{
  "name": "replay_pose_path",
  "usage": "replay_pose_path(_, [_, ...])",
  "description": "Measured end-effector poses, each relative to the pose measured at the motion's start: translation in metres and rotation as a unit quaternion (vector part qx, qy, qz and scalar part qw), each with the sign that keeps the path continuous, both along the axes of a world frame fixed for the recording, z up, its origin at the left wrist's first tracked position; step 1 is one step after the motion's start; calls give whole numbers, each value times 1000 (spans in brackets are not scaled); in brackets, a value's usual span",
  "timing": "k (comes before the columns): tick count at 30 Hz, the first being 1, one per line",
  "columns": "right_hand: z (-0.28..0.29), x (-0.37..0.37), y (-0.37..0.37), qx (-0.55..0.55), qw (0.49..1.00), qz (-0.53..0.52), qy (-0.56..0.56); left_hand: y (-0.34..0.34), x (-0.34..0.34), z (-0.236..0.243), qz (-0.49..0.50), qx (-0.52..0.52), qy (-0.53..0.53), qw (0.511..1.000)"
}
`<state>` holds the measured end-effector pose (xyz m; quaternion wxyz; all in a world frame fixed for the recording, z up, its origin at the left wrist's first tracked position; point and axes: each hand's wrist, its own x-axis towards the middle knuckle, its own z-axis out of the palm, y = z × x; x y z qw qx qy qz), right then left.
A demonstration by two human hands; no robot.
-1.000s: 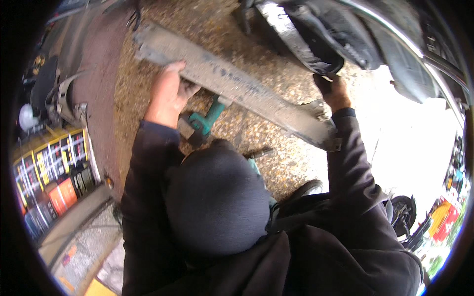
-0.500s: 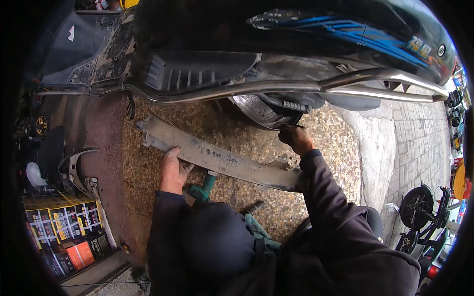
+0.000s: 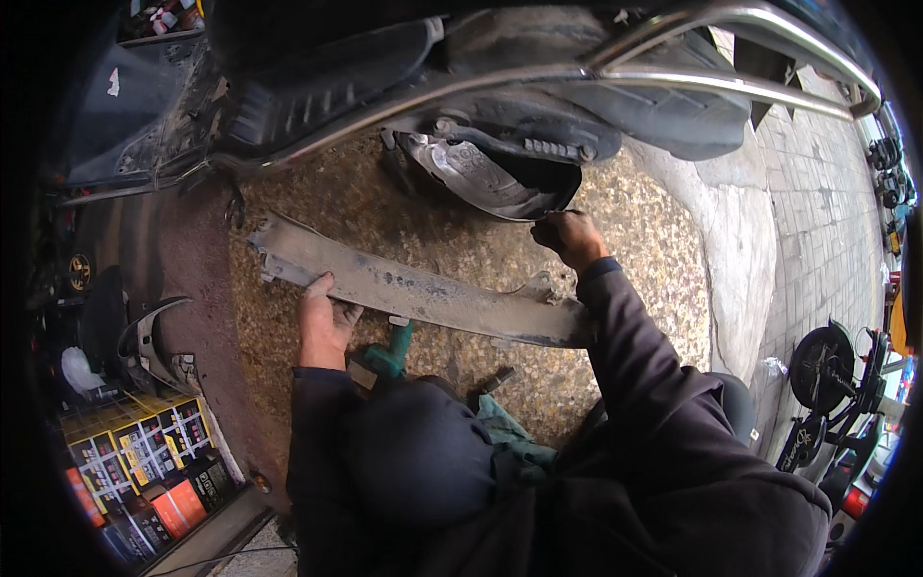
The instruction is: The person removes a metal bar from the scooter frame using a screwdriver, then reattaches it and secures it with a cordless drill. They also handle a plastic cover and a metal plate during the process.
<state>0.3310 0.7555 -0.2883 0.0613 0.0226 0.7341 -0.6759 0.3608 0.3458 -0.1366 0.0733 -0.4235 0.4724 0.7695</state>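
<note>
A long, dust-covered plastic panel (image 3: 413,293) lies slantwise across the speckled ground. My left hand (image 3: 324,322) is closed on its near edge, the thumb on top. Beyond it, under the scooter (image 3: 327,77), hangs a dark curved mudguard (image 3: 550,181) with a dull grey metal part (image 3: 466,165) beside it. At the mudguard's lower edge my right hand (image 3: 569,237) has its fingers closed on the rim; the fingertips are partly hidden. My right forearm passes over the panel's right end.
A green power tool (image 3: 389,351), a small dark cylindrical piece (image 3: 496,380) and a green cloth (image 3: 510,438) lie near me. Stacked boxes (image 3: 144,452) stand at left, beside a loose curved trim piece (image 3: 146,332). A chrome guard bar (image 3: 461,85) runs along the scooter. A wheeled frame (image 3: 825,375) stands at right.
The view has shifted, so the scooter sits higher and more of the mudguard shows. Both hands keep their places on panel and mudguard.
</note>
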Motion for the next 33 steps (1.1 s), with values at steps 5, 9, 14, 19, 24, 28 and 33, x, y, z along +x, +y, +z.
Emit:
replay_pose_path(5, [10, 4, 6, 290, 951, 58, 84, 1, -3, 2, 24, -18, -28, 999])
replay_pose_path(9, [19, 3, -4, 326, 944, 24, 40, 3, -5, 4, 23, -16, -19, 999])
replay_pose_path(14, [21, 3, -7, 37, 997, -58, -20, 3, -4, 6, 9, -24, -8, 1000])
replay_pose_path(19, [32, 2, -5, 137, 987, -49, -69, 3, -9, 7, -1, -17, 7, 1000])
replay_pose_path(24, [44, -1, -3, -100, 937, -205, -263, 10, -14, 15, 26, -34, 30, 999])
replay_pose_path(28, [57, 2, 20, 112, 980, -122, -108, 33, -18, 20, 33, 8, 29, 999])
replay_pose_path(33, [93, 11, 25, -469, 859, 176, -105, 79, -24, 32, -16, 104, 43, 994])
